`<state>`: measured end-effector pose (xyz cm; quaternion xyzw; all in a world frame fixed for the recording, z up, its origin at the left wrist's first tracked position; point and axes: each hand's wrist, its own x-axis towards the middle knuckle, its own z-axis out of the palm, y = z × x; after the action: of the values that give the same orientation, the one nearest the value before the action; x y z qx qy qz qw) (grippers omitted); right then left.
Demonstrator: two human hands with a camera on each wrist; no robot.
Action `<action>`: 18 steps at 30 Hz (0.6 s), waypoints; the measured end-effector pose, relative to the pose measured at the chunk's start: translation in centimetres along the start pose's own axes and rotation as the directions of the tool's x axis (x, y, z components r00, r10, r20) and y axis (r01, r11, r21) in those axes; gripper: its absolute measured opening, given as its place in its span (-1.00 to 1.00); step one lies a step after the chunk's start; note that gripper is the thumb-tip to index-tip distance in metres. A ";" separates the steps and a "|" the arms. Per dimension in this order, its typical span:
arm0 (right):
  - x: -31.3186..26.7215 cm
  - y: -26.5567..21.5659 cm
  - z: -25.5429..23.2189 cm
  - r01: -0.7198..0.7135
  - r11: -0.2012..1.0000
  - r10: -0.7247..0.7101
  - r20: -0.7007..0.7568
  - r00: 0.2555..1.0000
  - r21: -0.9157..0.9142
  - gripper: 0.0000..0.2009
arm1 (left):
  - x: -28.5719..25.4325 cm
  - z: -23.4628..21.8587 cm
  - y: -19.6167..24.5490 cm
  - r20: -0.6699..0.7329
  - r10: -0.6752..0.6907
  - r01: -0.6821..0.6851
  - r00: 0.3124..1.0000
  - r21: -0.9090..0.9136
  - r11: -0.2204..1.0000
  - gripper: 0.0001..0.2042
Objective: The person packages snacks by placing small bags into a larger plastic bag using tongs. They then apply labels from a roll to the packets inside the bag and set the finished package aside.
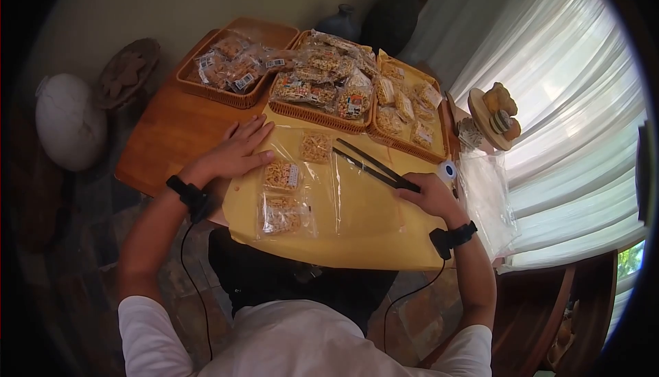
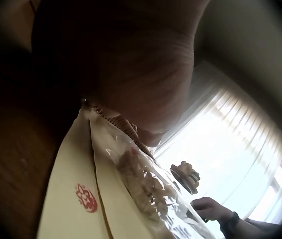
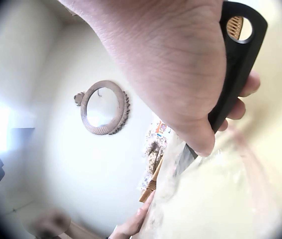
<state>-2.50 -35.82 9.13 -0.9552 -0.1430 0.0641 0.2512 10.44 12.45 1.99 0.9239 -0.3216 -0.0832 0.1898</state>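
At the right-hand side of a yellow sheet on a wooden table (image 1: 165,136), a person's right hand (image 1: 431,195) grips the black handle (image 3: 238,59) of a long tool (image 1: 371,164), fingers and thumb curled round it. The handle has a round hole near its end. In the head view the tool shows as two long, dark strips slanting away from the hand, over clear plastic (image 1: 347,202); I cannot tell whether both are solid parts.

Across the sheet, the left hand (image 1: 241,150) lies with its fingers extended and slightly spread, palm down, at the edge of the plastic, holding nothing. Its thumb is near a snack pack with a white label (image 1: 281,176). Another snack pack (image 1: 316,147) lies just beyond, and a third (image 1: 281,213) lies closer to the person. Whether the packs are inside the plastic is unclear.

Beneath all this is the yellow sheet (image 1: 357,250); the left wrist view shows a red printed mark (image 2: 86,198) on yellow paper.

Farther out, wicker baskets (image 1: 329,121) hold many wrapped snacks. Clear bags (image 1: 489,202) lie beyond the right hand, near a small white round object (image 1: 447,170) and sheer white curtains (image 1: 549,102).
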 end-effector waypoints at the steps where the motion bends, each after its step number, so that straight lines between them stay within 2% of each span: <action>1: 0.0 -0.1 0.1 0.001 1.000 -0.001 -0.004 1.000 0.000 -0.63 | 0.1 -0.2 -0.2 0.001 -0.010 0.010 1.000 -0.064 0.998 -0.26; 2: -0.1 -0.3 0.2 -0.015 1.000 0.015 0.000 1.000 0.004 -0.63 | 0.5 -0.6 0.1 -0.002 -0.010 0.010 1.000 -0.061 0.998 -0.26; 4: -0.2 -0.7 0.3 -0.029 1.000 0.029 0.009 1.000 0.006 -0.63 | 1.5 -0.6 0.7 -0.131 0.142 -0.149 0.981 -0.045 0.988 -0.29; 5: -0.4 -0.7 0.3 -0.085 0.996 0.085 0.028 0.996 0.003 -0.62 | 2.2 -0.8 1.6 -0.132 0.137 -0.145 0.982 -0.050 0.988 -0.29; 7: -1.2 -0.8 0.5 -0.153 0.988 0.153 0.048 0.987 -0.001 -0.61 | 4.0 -1.1 4.0 -0.115 0.389 -0.401 0.914 -0.107 0.910 -0.37; 8: -1.5 -0.9 0.7 -0.143 0.989 0.143 0.029 0.989 -0.031 -0.61 | 4.7 -0.8 4.7 -0.114 0.393 -0.404 0.913 -0.111 0.908 -0.37; 10: -1.8 -0.7 1.0 -0.132 0.989 0.132 0.003 0.991 -0.061 -0.61 | 6.1 -0.5 5.7 -0.132 0.468 -0.469 0.874 0.027 0.883 -0.45; 14: -2.9 -0.3 1.5 -0.088 0.990 0.089 -0.001 0.996 -0.107 -0.63 | 7.0 -0.4 7.2 -0.107 0.491 -0.474 0.865 0.150 0.868 -0.49; 16: -3.1 -0.4 1.5 -0.085 0.989 0.086 0.002 0.996 -0.121 -0.63 | 7.3 -0.4 7.6 -0.132 0.452 -0.404 0.882 0.280 0.871 -0.48; 17: -3.3 -0.6 1.4 -0.097 0.985 0.100 0.015 0.995 -0.143 -0.61 | 7.2 -0.5 7.6 -0.132 0.453 -0.405 0.882 0.282 0.870 -0.48; 18: -3.4 -0.7 1.2 -0.109 0.980 0.115 0.027 0.993 -0.166 -0.58 | 7.0 -0.6 7.4 -0.168 0.378 -0.347 0.911 0.184 0.919 -0.48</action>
<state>-6.15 -35.75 8.58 -0.9779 -0.0984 0.0834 0.1648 11.89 2.88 5.32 0.8632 -0.4725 0.0713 0.1630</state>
